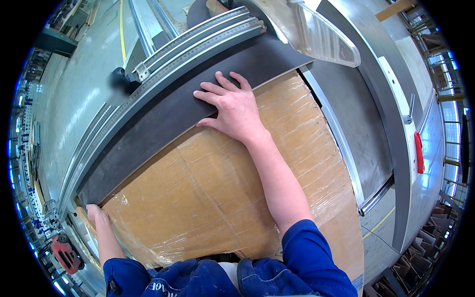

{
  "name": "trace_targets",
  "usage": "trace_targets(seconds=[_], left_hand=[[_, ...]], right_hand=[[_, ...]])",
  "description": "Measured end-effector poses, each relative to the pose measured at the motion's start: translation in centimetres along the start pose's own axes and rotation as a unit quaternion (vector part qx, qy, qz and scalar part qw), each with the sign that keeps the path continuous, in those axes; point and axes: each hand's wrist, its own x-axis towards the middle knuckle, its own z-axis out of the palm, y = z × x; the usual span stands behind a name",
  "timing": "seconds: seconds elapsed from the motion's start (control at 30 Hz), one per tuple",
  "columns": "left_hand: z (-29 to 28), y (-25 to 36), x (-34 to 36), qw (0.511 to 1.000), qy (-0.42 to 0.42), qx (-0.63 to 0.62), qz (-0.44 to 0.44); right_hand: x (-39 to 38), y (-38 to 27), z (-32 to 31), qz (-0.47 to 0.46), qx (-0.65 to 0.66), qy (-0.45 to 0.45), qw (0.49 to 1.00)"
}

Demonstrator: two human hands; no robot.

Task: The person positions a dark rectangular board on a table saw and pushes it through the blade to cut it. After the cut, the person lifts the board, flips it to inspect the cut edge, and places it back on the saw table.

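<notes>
Dark panel: the long charcoal panel (153, 126) is lying across the upper part of the wrapped stack (217, 188), along the ruled metal rail (198, 47).
Panel look: its upper face is showing smooth and matte; a thin light-brown line is running along its near edge.
Panel ends: the left end is reaching the left hand, while the right end is coming up near the clear guard (329, 42).
Right hand: the right hand (232, 106) is resting palm down on the panel, fingers spread, thumb lying by its near edge.
Left hand: the left hand (96, 214) is touching the panel's near left corner; its fingers are mostly hiding, so whether it is pinching I cannot tell.
Wrapped stack: brown cardboard is showing through wrinkled clear film, spreading from the panel toward the person's body.
Rail side: a black clamp (121, 84) is sitting on the rail, and pale floor (84, 104) is stretching beyond.
Right side: the grey tabletop (351, 99) is extending between a bright metal strip (336, 138) and a long grey fence (378, 89).
</notes>
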Motion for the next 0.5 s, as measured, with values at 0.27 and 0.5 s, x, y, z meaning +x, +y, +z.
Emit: trace_targets(seconds=[0.27, 0.5], left_hand=[[-0.1, 0.5, -0.1, 1.000, 0.008, 0.015, -0.012], [-0.1, 0.1, 1.0, 1.000, 0.022, 0.002, -0.014]], right_hand=[[0.0, -0.1, 0.1, 0.001, -0.002, 0.005, 1.000], [0.1, -0.2, 0.3, 0.001, -0.002, -0.002, 1.000]])
